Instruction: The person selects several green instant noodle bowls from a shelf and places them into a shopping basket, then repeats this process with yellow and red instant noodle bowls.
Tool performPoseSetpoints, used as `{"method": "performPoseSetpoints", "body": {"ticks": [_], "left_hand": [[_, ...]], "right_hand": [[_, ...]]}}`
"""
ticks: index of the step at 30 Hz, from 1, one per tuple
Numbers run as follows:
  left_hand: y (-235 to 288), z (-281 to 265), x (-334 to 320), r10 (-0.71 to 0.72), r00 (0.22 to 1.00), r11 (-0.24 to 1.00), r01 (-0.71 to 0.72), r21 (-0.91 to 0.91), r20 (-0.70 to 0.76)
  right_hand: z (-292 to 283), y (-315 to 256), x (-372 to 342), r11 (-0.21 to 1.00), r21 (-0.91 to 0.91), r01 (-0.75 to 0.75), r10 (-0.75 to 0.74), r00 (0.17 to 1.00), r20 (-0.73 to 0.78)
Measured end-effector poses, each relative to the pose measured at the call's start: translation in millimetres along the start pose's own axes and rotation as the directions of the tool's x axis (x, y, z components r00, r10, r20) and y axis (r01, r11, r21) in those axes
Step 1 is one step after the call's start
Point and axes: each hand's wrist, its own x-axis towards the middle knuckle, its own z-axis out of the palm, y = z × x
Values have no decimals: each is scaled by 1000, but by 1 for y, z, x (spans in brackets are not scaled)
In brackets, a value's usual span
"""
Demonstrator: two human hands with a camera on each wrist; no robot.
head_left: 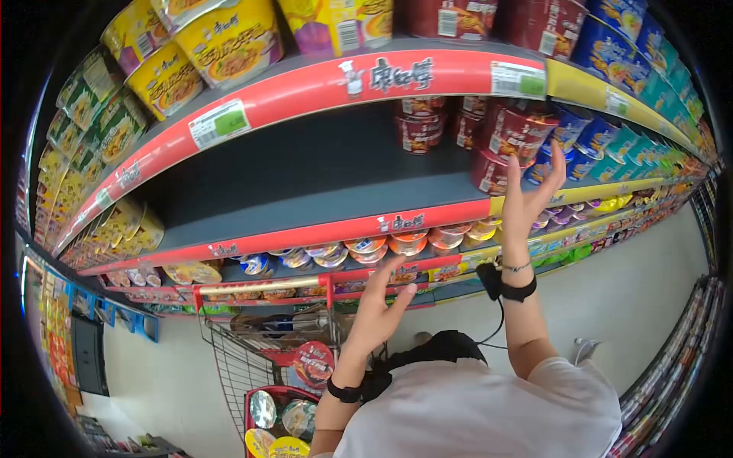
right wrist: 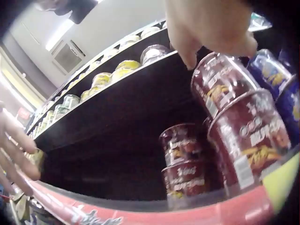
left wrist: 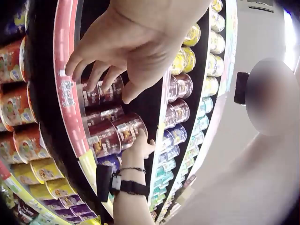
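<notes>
Two stacked maroon instant noodle cups stand at the right end of the dark shelf: the upper cup [head_left: 515,130] on the lower cup [head_left: 489,172]. My right hand [head_left: 525,210] is raised at this stack, thumb and fingers spread toward the upper cup. In the right wrist view the right hand [right wrist: 211,28] reaches over the upper cup's [right wrist: 222,79] top, fingertips right at its rim. My left hand [head_left: 378,313] hangs in front of the shelf edge, fingers loosely extended and holding nothing. More maroon cups [right wrist: 185,161] stand deeper on that shelf.
A shopping cart [head_left: 229,359] with several noodle cups, one with a red lid [head_left: 314,363], stands left of my body. Blue cups [head_left: 599,137] adjoin the maroon stack on the right. Yellow cups [head_left: 229,46] line the shelf above. A red shelf edge [head_left: 305,233] runs across the front.
</notes>
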Motion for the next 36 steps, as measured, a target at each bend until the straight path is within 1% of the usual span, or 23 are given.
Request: {"method": "performPoseSetpoints", "body": {"ticks": [3, 5, 7, 9, 11, 12, 13, 15, 16, 17, 19, 21, 23, 24, 25, 27, 28, 30, 31, 33, 34, 35, 36], "left_hand": [[10, 25, 6, 44, 992, 999, -42, -16, 120], [16, 29, 7, 38, 985, 999, -32, -38, 169], [16, 29, 5, 47, 988, 999, -43, -24, 149], [14, 26, 3, 8, 991, 999, -1, -52, 132], [17, 22, -1, -12, 999, 999, 14, -42, 46], [17, 20, -2, 4, 1000, 995, -6, -97, -23], [17, 17, -5, 14, 995, 988, -28, -149, -97], [17, 9, -10, 14, 981, 995, -34, -99, -192], [21, 6, -13, 44, 954, 984, -92, -152, -297], [25, 0, -18, 69, 914, 969, -157, -192, -400], [25, -12, -28, 109, 829, 961, -229, -156, -548], [20, -26, -40, 144, 744, 962, -258, -83, -653], [16, -43, -59, 146, 693, 985, -169, 38, -706], [15, -51, -69, 163, 668, 986, -89, 140, -726], [17, -57, -79, 122, 622, 991, -39, 125, -773], [17, -68, -99, -70, 557, 997, 21, -70, -828], [15, -74, -108, -78, 526, 997, 40, -67, -847], [4, -83, -126, -48, 482, 974, 217, 67, -875], [-4, -89, -135, -59, 450, 969, 240, 57, -891], [-17, -99, -158, -200, 426, 977, 154, -148, -882], [-17, -103, -170, -321, 378, 941, 232, -247, -868], [-23, -108, -181, -294, 379, 945, 256, -206, -878], [-36, -108, -190, -317, 326, 927, 303, -220, -891]], "right_hand": [[6, 19, 43, 993, -36, 115, -111, 989, 101], [10, 40, 45, 998, 51, 36, -43, 989, 144], [9, 37, 45, 981, 148, -128, 94, 971, 221], [6, 25, 37, 972, 236, -10, -36, 981, 190], [1, 7, 25, 892, 417, -173, 35, 947, 319], [1, 7, 17, 848, 491, -201, -8, 920, 391], [-3, -6, 10, 743, 542, -393, 63, 847, 528], [2, -9, -8, 691, 577, -436, -39, 774, 632], [4, -20, -17, 577, 603, -552, -48, 713, 699], [9, -26, -28, 535, 624, -570, -128, 675, 727], [19, -31, -56, 429, 482, -764, -147, 468, 872], [30, -39, -92, 437, 482, -759, -264, 404, 876], [32, -49, -125, 389, 138, -911, -142, 89, 986], [30, -82, -129, 379, 68, -923, -114, 27, 993], [35, -81, -141, 408, -12, -913, -180, -94, 979], [45, -98, -167, 301, -197, -933, -230, -271, 935], [50, -104, -178, 302, -217, -928, -257, -298, 919], [58, -114, -197, 467, -280, -839, -265, -434, 861], [59, -123, -201, 475, -294, -829, -281, -460, 842], [60, -143, -215, 456, -139, -879, -457, -365, 811], [65, -146, -228, 500, -168, -850, -441, -417, 795], [66, -149, -239, 538, -115, -835, -492, -422, 762], [66, -150, -255, 578, 27, -815, -533, -353, 769]]}}
